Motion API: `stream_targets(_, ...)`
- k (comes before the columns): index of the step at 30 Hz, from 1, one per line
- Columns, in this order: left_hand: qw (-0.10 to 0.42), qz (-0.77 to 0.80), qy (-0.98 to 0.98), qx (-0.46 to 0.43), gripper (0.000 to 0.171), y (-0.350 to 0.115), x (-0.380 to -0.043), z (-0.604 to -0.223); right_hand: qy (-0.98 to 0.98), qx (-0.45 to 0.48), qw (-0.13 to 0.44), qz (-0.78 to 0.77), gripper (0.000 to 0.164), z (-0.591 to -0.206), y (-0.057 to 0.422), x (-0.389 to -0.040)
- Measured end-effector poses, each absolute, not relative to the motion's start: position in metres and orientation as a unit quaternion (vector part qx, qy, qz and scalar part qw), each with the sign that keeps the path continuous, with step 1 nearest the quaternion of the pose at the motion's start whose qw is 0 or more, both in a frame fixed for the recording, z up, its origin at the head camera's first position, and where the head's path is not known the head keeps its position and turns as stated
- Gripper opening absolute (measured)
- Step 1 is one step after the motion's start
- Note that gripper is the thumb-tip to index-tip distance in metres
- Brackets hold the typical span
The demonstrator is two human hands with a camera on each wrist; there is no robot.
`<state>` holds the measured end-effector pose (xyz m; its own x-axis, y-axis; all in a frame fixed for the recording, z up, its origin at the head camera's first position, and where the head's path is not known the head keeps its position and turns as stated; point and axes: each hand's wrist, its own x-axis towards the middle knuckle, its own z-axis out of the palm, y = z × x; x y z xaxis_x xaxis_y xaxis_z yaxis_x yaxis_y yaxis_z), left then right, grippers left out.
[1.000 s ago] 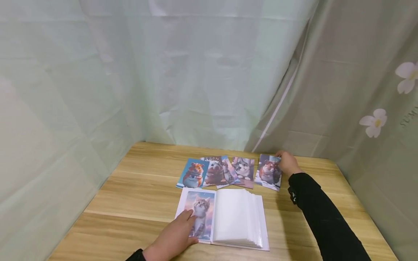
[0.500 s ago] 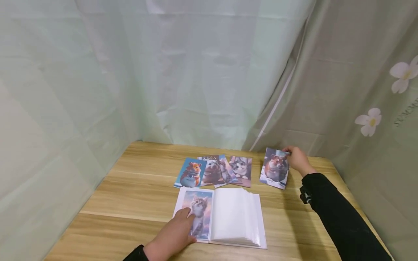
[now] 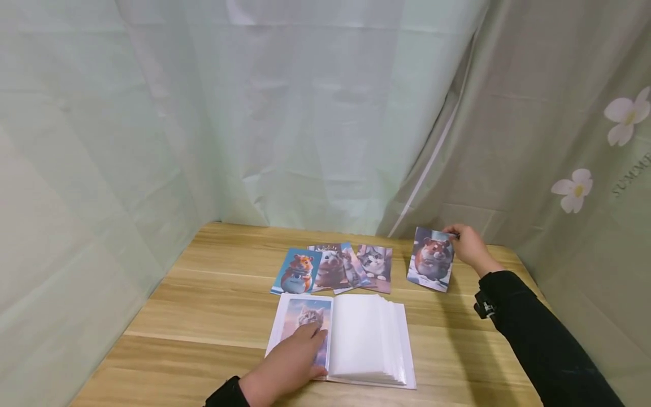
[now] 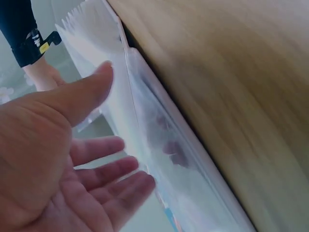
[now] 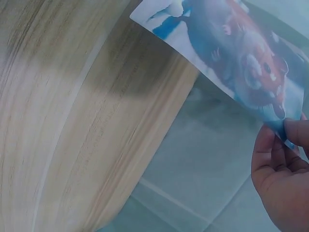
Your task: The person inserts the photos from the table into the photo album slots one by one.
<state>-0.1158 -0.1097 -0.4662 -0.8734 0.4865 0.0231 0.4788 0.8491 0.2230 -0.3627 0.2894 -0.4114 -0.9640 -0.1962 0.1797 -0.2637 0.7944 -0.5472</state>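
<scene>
My right hand [image 3: 470, 249] pinches a hamster picture card [image 3: 431, 260] by its top right corner, thumb on the printed side. In the right wrist view the card [image 5: 241, 53] is raised off the table, tilted, its shadow falling on the wood. An open white photo album [image 3: 358, 339] lies at the near side, a kitten picture [image 3: 292, 319] in its left page. Over that page is my left hand [image 3: 292, 362], fingers loosely extended and holding nothing. From the left wrist, this hand [image 4: 72, 145] shows spread thumb and fingers beside the album's clear sleeves [image 4: 169, 145].
Behind the album lie a blue hamster card [image 3: 297, 271], an overlapping brown animal card [image 3: 331, 268], a partly covered kitten card [image 3: 355, 270] and a grey-and-white cat card [image 3: 376, 265]. Curtains [image 3: 325, 113] close off the wooden table [image 3: 203, 299] at the back and sides.
My right hand has lifted the hamster card off the table and drawn it up and to the right. My left hand has slid right across the album's left page.
</scene>
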Motion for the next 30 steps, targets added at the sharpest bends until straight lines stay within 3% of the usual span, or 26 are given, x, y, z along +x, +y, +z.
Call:
stream_targets(12,0.054,0.120,0.951,0.281,0.075,-0.086,-0.124,-0.469,-0.939,0.130,0.065,0.312,0.021,-0.396,0.289,-0.353)
stream_targets(30,0.036,0.083,0.942,0.322,0.061,-0.076,-0.126,-0.466,-0.919,0.129,0.061,0.368,0.020,-0.380,0.245,-0.351)
